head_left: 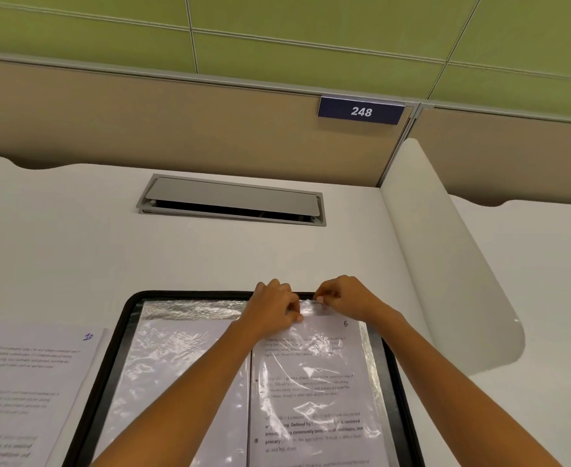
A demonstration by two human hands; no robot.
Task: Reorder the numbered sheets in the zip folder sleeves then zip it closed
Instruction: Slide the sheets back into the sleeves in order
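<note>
A black zip folder [117,326] lies open on the white desk with clear plastic sleeves on both halves. The right sleeve [314,372] holds a printed sheet marked 5 [345,323]. My left hand [274,306] and my right hand [339,296] meet at the top edge of that right sleeve, both pinching its plastic opening. The left sleeve [176,365] shows a white sheet with no number visible. Outside the folder, a loose sheet marked 10 [34,372] lies to its left on the desk.
A grey cable hatch [231,200] is set into the desk behind the folder. A white curved divider [445,257] rises at the right. A tan partition with a sign reading 248 [361,111] stands at the back.
</note>
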